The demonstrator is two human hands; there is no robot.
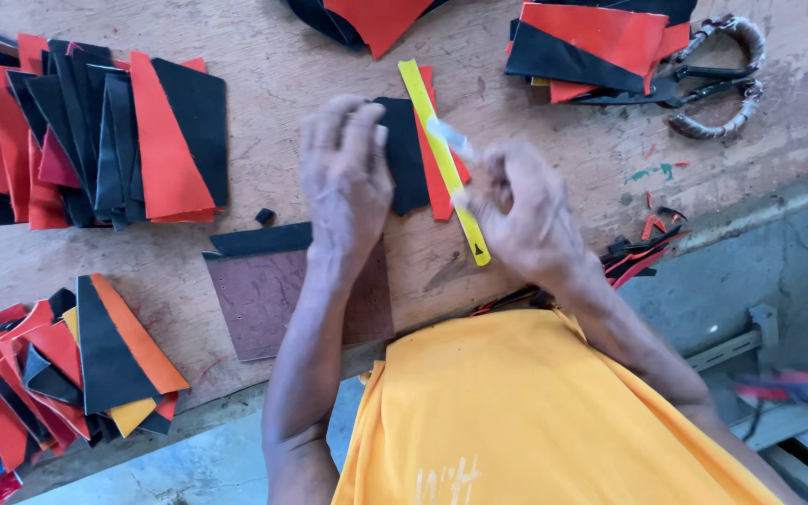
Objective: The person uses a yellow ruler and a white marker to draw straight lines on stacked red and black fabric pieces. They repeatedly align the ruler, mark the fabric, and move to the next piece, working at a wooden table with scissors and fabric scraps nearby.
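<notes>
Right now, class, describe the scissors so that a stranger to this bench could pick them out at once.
Start at the wooden workbench and go to its far right corner, beyond the right hand. There, beside a stack of red and black pieces, lie the scissors: dark blades, with handles wrapped in pale binding, unlike the flat cut pieces around them.

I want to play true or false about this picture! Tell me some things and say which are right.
1. The left hand presses on a black piece. True.
2. The ruler is blue. False: it is yellow.
3. The scissors lie on the table, away from both hands. True.
4. The right hand holds the scissors. False: it holds a small pale tool against the ruler.
5. The person's shirt is green. False: it is orange-yellow.
</notes>
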